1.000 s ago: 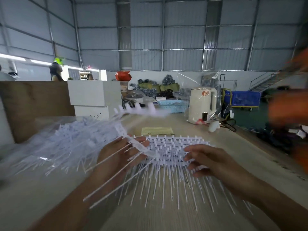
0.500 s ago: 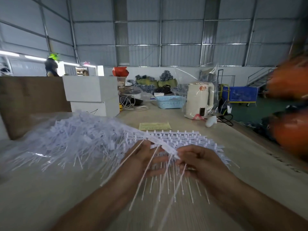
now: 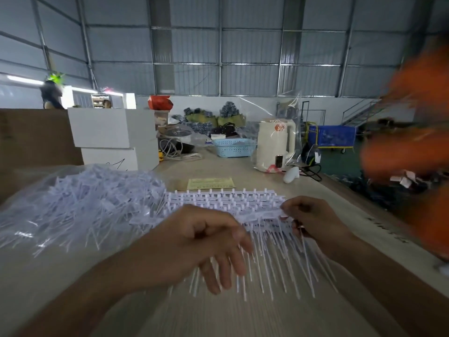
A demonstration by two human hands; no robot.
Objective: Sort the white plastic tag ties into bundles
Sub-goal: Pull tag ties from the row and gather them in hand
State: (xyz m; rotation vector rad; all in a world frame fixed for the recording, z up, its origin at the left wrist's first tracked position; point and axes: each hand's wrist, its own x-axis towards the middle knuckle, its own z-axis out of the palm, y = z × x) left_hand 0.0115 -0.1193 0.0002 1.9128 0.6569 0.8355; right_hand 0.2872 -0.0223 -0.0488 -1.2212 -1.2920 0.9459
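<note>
A flat stack of aligned white tag ties lies on the table in front of me, heads in rows at the far side, thin tails pointing toward me. My left hand hovers over the stack's left part with fingers spread and relaxed above the tails, gripping nothing. My right hand has curled fingers and pinches the stack's right end. A big loose pile of tangled tag ties sits on clear plastic at the left.
Behind the stack lies a yellow-green paper slip. Farther back stand a white kettle, a blue basket and stacked white boxes. A blurred person in orange is at the table's right edge.
The strip of ties my left hand held has come down onto the stack. My left hand let go and spread over the tails; my right hand moved right to the stack's end.
</note>
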